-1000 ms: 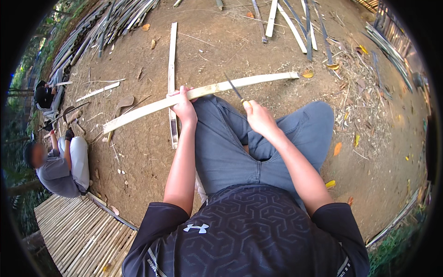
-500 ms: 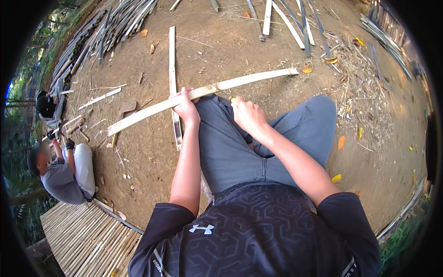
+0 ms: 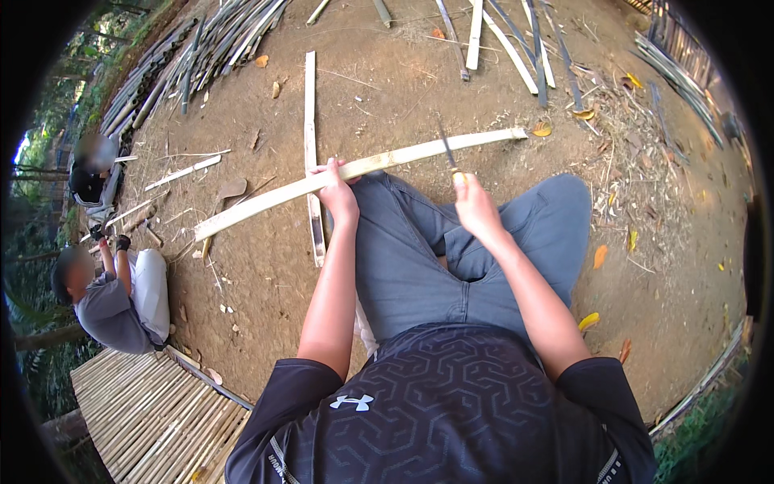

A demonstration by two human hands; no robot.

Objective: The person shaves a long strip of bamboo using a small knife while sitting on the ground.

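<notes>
A long pale bamboo strip [image 3: 282, 193] runs across in front of me, rising to the right and resting by my left knee. My left hand [image 3: 337, 192] is closed around it left of its middle. In my right hand [image 3: 476, 203] is a knife [image 3: 447, 147] with a yellowish handle, its thin dark blade pointing away from me and crossing the strip right of its middle. Whether the blade touches the strip I cannot tell. Beneath my left hand another split bamboo piece [image 3: 310, 121] lies lengthwise on the ground.
Bamboo poles [image 3: 173, 68] are piled at the far left, and loose strips [image 3: 504, 44] lie at the far right. A person in a grey shirt [image 3: 113, 310] sits at the left, another person [image 3: 90, 177] beyond. A slatted bamboo platform [image 3: 153, 411] stands at the lower left. Shavings [image 3: 609, 194] litter the dirt.
My right hand has moved right and slightly nearer to me. The knife blade, hidden earlier, now shows across the strip. My left hand keeps its hold.
</notes>
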